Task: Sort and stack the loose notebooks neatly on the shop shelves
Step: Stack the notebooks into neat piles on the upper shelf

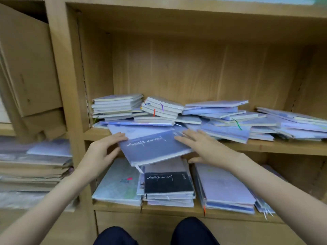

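A dark blue-grey notebook with white handwritten lettering, in a clear wrapper, juts out over the front edge of the middle shelf. My left hand holds its left edge, thumb on top and fingers underneath. My right hand lies flat on its right end with fingers straight and the thumb below the edge. Behind it, loose pale notebooks lie in a jumbled heap across the shelf, with a tidier stack at the back left.
On the lower shelf stand three neat stacks, the middle one topped by a black notebook with the same lettering. A cardboard box and flat stacks fill the left bay. My knees are at the bottom edge.
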### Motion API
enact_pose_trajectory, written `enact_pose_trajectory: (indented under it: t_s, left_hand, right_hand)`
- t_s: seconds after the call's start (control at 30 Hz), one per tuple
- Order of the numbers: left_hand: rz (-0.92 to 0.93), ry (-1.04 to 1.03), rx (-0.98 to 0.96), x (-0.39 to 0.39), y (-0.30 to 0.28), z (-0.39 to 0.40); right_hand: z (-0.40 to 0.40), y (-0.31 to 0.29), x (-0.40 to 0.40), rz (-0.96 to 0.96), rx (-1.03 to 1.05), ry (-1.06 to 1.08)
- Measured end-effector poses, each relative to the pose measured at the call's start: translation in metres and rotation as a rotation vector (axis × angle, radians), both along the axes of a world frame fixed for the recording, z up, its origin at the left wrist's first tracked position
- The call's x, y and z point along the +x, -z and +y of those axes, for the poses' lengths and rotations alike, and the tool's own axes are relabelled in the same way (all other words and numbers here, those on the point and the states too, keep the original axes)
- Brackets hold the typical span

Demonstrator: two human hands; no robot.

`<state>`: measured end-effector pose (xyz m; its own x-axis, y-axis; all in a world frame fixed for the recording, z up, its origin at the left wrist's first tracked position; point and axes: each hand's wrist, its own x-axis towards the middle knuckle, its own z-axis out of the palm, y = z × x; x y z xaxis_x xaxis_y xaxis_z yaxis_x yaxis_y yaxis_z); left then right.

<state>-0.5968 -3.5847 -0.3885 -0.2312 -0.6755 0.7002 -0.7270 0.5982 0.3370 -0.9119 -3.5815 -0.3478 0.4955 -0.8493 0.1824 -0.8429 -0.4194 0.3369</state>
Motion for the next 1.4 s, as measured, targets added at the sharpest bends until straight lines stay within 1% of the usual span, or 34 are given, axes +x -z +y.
enact_pose_trajectory:
  t_s: [0.07,0.1,0.17,0.23,0.27,0.3,0.33,0.37,0.4,0.47,0.5,0.53,0.57,0.6,0.67,0.73,0.8,0.87,0.93,1.0,1.03,1.1,1.17,1.2,1.23,1.3,1.33,1.4]
  left_hand:
    - [0.22,0.054,0.195,-0.006,-0.004,0.009]
    - [0.373,0.086,0.283,-0.008,-0.007,0.014]
    - [0.703,0.138,0.427,-0.01,-0.011,0.024]
    - [0.932,0.165,0.579,-0.008,-0.011,0.03]
    - [0.995,0.174,0.646,-0.006,-0.009,0.03]
    - [1.03,0.174,0.704,-0.004,-0.006,0.03]
    - [1.029,0.161,0.749,-0.003,-0.003,0.031]
    - [1.027,0.155,0.777,-0.003,0.0,0.031]
    - [1.032,0.163,0.793,-0.004,0.003,0.031]
    - [1.057,0.182,0.802,-0.007,0.007,0.031]
    - [1.064,0.186,0.805,-0.008,0.008,0.03]
    - [1.06,0.185,0.81,-0.007,0.01,0.03]
    - [1.044,0.183,0.814,-0.005,0.012,0.033]
    - [1.017,0.185,0.826,-0.002,0.016,0.038]
    - [0.953,0.211,0.865,0.006,0.03,0.054]
    - [0.871,0.215,0.923,0.01,0.052,0.077]
    - [0.752,0.161,0.984,0.011,0.078,0.093]
    - [0.621,0.09,1.033,0.006,0.103,0.101]
    - [0.583,0.046,1.081,0.004,0.122,0.1]
    - [0.606,0.05,1.123,0.003,0.13,0.095]
    - [0.597,0.057,1.117,0.002,0.13,0.09]
    - [0.582,0.071,1.095,-0.001,0.124,0.076]
    - [0.617,0.09,1.088,-0.01,0.118,0.058]
    - [0.651,0.101,1.094,-0.018,0.116,0.049]
    - [0.7,0.109,1.11,-0.027,0.115,0.04]
    - [0.842,0.146,1.155,-0.051,0.116,0.018]
    - [0.913,0.162,1.175,-0.064,0.118,0.006]
    - [0.996,0.155,1.185,-0.091,0.121,-0.019]
  right_hand:
    - [0.0,0.01,0.02,-0.062,-0.131,-0.142]
    - [0.0,0.012,0.026,-0.103,-0.213,-0.204]
    - [0.007,0.014,0.035,-0.127,-0.266,-0.269]
    - [0.019,0.017,0.045,-0.123,-0.241,-0.326]
    - [0.024,0.018,0.049,-0.147,-0.186,-0.35]
    - [0.026,0.021,0.048,-0.21,-0.083,-0.325]
    - [0.029,0.02,0.046,-0.349,0.147,-0.244]
    - [0.03,0.019,0.044,-0.525,0.304,-0.167]
    - [0.029,0.022,0.045,-0.722,0.332,-0.132]
    - [0.022,0.029,0.049,-1.096,0.301,-0.029]
    - [0.019,0.034,0.053,-1.265,0.353,0.007]
    - [0.019,0.041,0.058,-1.383,0.436,0.019]
    - [0.019,0.047,0.061,-1.455,0.502,0.024]
    - [0.023,0.053,0.062,-1.479,0.532,0.039]
    - [0.036,0.063,0.056,-1.436,0.565,0.053]
    - [0.045,0.08,0.047,-1.371,0.689,0.061]
    - [0.048,0.104,0.047,-1.342,0.799,0.08]
    - [0.045,0.135,0.053,-1.309,0.781,0.082]
    - [0.044,0.169,0.059,-1.334,0.791,0.087]
    - [0.044,0.193,0.058,-1.463,0.825,0.169]
    - [0.044,0.196,0.055,-1.523,0.817,0.2]
    - [0.036,0.194,0.045,-1.576,0.76,0.213]
    - [0.023,0.186,0.031,-1.609,0.683,0.234]
    - [0.016,0.182,0.022,-1.639,0.651,0.25]
    - [0.011,0.179,0.012,-1.73,0.655,0.266]
    - [0.002,0.176,-0.01,-1.936,0.735,0.297]
    - [0.002,0.176,-0.02,-1.984,0.783,0.294]
    - [0.003,0.178,-0.036,-1.904,0.852,0.282]
